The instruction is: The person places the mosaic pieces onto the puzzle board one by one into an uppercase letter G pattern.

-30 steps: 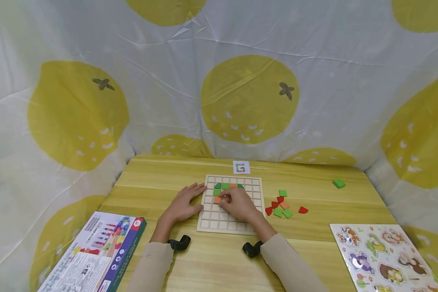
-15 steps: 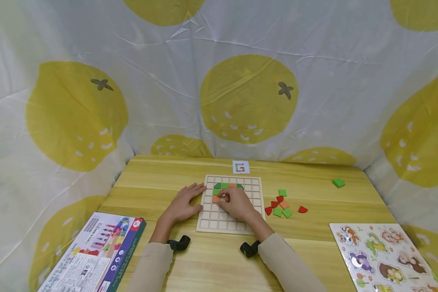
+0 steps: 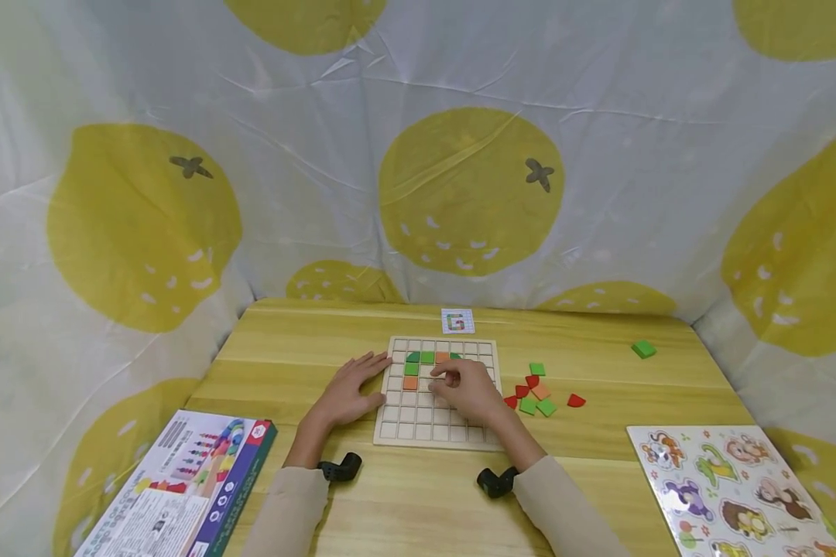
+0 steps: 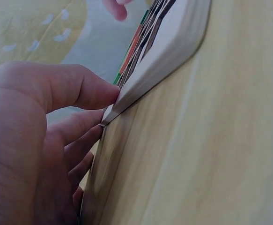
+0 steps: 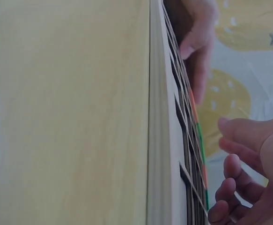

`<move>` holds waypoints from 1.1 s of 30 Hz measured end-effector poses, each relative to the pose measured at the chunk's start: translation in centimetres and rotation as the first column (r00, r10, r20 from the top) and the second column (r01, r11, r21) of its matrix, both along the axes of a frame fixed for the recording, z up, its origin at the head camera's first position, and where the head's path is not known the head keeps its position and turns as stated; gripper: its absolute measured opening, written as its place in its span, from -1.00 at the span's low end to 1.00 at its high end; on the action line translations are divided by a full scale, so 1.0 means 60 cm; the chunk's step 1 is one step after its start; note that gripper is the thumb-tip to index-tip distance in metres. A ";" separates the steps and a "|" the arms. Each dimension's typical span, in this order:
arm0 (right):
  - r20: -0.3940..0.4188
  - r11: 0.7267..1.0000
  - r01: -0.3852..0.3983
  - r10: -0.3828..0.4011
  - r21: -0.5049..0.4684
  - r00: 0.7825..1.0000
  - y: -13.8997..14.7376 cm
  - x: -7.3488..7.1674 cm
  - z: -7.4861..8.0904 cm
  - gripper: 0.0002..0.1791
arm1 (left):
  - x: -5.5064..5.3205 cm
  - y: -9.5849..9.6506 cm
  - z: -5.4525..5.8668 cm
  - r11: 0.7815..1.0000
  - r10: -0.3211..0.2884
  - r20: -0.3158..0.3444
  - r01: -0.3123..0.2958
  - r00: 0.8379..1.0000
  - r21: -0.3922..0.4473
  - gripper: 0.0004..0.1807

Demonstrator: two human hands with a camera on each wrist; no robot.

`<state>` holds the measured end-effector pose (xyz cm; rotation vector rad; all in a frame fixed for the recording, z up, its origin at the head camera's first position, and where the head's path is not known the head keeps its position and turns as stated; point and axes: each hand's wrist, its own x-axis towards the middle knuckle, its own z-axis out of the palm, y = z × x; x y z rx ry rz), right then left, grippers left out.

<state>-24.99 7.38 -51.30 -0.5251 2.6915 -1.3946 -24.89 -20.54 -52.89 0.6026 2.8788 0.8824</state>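
Observation:
A wooden grid board (image 3: 407, 429) lies on the table before me. Near its upper left, a dark green corner tile (image 3: 412, 357), a green square (image 3: 427, 357) and an orange square (image 3: 443, 357) form a row. Below the corner come another green square (image 3: 412, 370) and an orange square (image 3: 409, 383). My left hand (image 3: 346, 393) rests spread beside the board; its thumb (image 4: 96, 91) touches the left edge. Over the middle of the grid hovers my right hand (image 3: 470, 393), loosely curled, with nothing between thumb (image 5: 248, 133) and fingers.
Loose red, green and orange tiles (image 3: 527, 405) lie right of the board. Behind it is a small card (image 3: 457, 321) with a coloured G. A green block (image 3: 644, 349) sits farther right. A printed box (image 3: 174, 487) stands front left, an animal puzzle (image 3: 724, 480) front right.
My right hand has moved right, off the orange square at the lower left of the pattern, which stays on the board. My left hand keeps its place at the board's edge.

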 end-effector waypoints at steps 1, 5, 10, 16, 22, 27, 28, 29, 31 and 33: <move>0.004 1.000 0.008 -0.008 -0.007 1.000 0.007 0.002 0.001 -0.79 | 0.000 0.000 0.000 1.000 0.000 -0.002 0.000 1.000 -0.003 -0.22; -0.004 0.999 0.040 -0.040 -0.027 0.999 0.038 0.005 0.002 -0.78 | 0.001 -0.001 0.000 1.000 0.001 -0.001 -0.001 1.000 -0.010 -0.22; 0.005 0.995 0.095 -0.095 -0.021 0.995 0.079 0.009 0.002 -0.77 | 0.002 0.000 0.002 1.000 0.002 0.000 -0.002 1.000 -0.004 -0.21; -0.005 0.993 0.118 -0.118 0.023 0.993 0.129 0.015 0.004 -0.75 | 0.000 -0.001 -0.002 1.000 0.000 -0.012 0.000 1.000 -0.011 -0.22; -0.021 0.989 0.140 -0.139 0.053 0.990 0.177 0.025 0.002 -0.73 | 0.000 0.000 -0.002 1.000 -0.006 -0.012 0.006 1.000 -0.003 -0.22; -0.028 0.983 0.164 -0.162 0.079 0.986 0.213 0.035 -0.001 -0.68 | 0.001 -0.001 -0.004 1.000 -0.001 -0.014 0.001 1.000 -0.010 -0.22; -0.029 0.982 0.170 -0.168 0.085 0.985 0.220 0.036 -0.002 -0.66 | 0.001 -0.001 -0.005 1.000 0.000 -0.014 0.000 1.000 -0.011 -0.22; -0.028 0.980 0.177 -0.175 0.091 0.984 0.226 0.038 -0.001 -0.65 | 0.001 -0.001 -0.005 1.000 0.000 -0.015 0.000 1.000 -0.011 -0.22; -0.026 0.974 0.201 -0.200 0.100 0.980 0.236 0.042 0.000 -0.62 | 0.000 -0.001 -0.005 1.000 0.000 -0.017 0.000 1.000 -0.010 -0.22; -0.031 0.968 0.223 -0.221 0.118 0.975 0.246 0.046 0.001 -0.59 | 0.000 0.000 -0.005 1.000 0.000 -0.016 0.000 1.000 -0.010 -0.22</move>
